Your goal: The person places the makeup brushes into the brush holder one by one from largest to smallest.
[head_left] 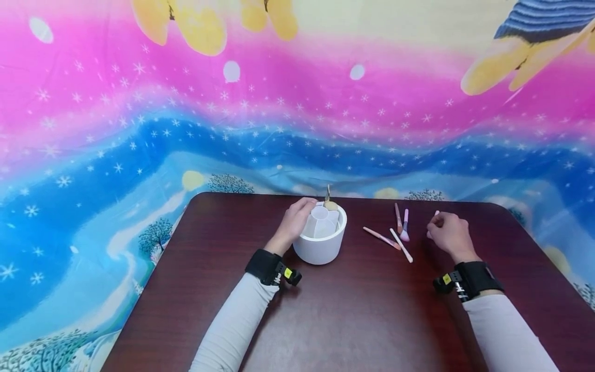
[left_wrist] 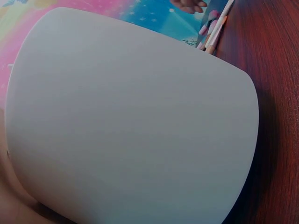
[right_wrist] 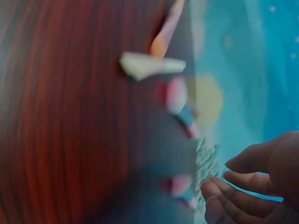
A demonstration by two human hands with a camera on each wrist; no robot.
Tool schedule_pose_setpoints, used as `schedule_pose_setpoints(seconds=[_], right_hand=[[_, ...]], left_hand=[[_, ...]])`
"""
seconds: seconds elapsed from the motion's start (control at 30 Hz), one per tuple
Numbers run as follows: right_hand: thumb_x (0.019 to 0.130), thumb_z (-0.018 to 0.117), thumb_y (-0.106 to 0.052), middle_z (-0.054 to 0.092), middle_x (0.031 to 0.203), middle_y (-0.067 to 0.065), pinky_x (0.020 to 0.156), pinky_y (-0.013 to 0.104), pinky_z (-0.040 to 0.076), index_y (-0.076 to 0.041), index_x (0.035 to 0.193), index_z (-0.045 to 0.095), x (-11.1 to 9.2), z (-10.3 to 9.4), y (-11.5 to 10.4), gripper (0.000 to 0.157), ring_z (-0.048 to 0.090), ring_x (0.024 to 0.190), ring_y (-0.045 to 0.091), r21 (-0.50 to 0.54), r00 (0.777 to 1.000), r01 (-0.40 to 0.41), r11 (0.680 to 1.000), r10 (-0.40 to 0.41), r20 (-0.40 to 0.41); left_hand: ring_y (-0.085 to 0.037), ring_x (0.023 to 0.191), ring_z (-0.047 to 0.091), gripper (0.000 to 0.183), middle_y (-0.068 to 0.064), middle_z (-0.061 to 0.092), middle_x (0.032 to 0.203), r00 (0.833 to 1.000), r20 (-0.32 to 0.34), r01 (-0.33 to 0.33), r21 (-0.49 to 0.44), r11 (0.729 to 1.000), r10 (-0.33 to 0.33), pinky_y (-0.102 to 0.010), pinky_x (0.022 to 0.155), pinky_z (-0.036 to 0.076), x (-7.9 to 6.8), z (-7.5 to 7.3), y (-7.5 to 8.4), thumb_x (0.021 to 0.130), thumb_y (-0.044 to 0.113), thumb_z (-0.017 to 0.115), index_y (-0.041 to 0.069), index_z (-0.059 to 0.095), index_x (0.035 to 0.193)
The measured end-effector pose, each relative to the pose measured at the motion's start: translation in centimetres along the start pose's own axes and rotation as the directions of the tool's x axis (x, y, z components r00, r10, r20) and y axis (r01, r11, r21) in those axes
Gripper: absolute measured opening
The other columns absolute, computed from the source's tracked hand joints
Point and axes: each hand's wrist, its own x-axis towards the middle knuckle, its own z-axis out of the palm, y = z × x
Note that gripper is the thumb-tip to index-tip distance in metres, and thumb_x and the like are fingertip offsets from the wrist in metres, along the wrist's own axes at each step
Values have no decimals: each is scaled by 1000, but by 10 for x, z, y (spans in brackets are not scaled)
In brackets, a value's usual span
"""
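Observation:
My left hand (head_left: 297,219) holds the left rim of a round white divided organizer (head_left: 321,252). A clear tube stands in its middle, and a beige pad with a thin gold upright part (head_left: 330,205) sits at its back rim. The organizer's plain wall (left_wrist: 135,116) fills most of the left wrist view. My right hand (head_left: 450,232) hovers at the right over the table, fingers loosely bent. Close by it lies a makeup brush with a pink-white head (right_wrist: 181,185), mostly covered by the hand in the head view. Nothing shows between thumb and fingertips in the right wrist view.
Several makeup brushes lie between organizer and right hand, among them a pink-handled one (head_left: 405,227), a white one (head_left: 401,245) and a slanted pinkish one (head_left: 381,238). A patterned cloth (head_left: 297,113) hangs behind the dark wooden table (head_left: 353,315).

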Motion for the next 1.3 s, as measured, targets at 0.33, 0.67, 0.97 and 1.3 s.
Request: schedule_pose_setpoints(seconds=[0.33, 0.67, 0.97, 1.3], right_hand=[[90, 52, -11, 56, 92, 21, 52, 38, 37, 0, 128, 46, 9, 0, 28, 41, 51, 69, 30, -174, 990, -15, 985, 39, 135], [91, 59, -16, 52, 114, 30, 68, 60, 41, 2, 123, 53, 11, 0, 32, 37, 49, 98, 46, -235, 970, 61, 970, -2, 243], [90, 60, -15, 59, 78, 11, 54, 36, 38, 3, 96, 64, 3, -11, 24, 19, 50, 67, 24, -261, 943, 65, 963, 27, 332], [95, 55, -29, 45, 57, 0, 47, 32, 29, -11, 71, 64, -9, -24, -12, 31, 43, 52, 18, -299, 947, 214, 930, -123, 295]], left_hand=[[-21, 121, 48, 44, -2, 55, 128, 1000, -9, -4, 5, 1000, 4, -43, 100, 37, -3, 0, 2, 97, 45, 38, 17, 57, 126], [-21, 122, 47, 46, -1, 54, 130, 1000, -3, -1, -6, 1000, 1, -44, 101, 36, -3, 0, 2, 97, 47, 38, 18, 56, 128], [-20, 121, 48, 45, 0, 56, 128, 1000, -12, -12, -7, 1000, 12, -42, 101, 36, -1, 1, -2, 96, 47, 39, 19, 58, 126], [-20, 118, 50, 46, -1, 57, 126, 1000, -14, -18, -19, 1000, 17, -42, 99, 38, 0, 2, -3, 96, 49, 39, 19, 58, 125]])
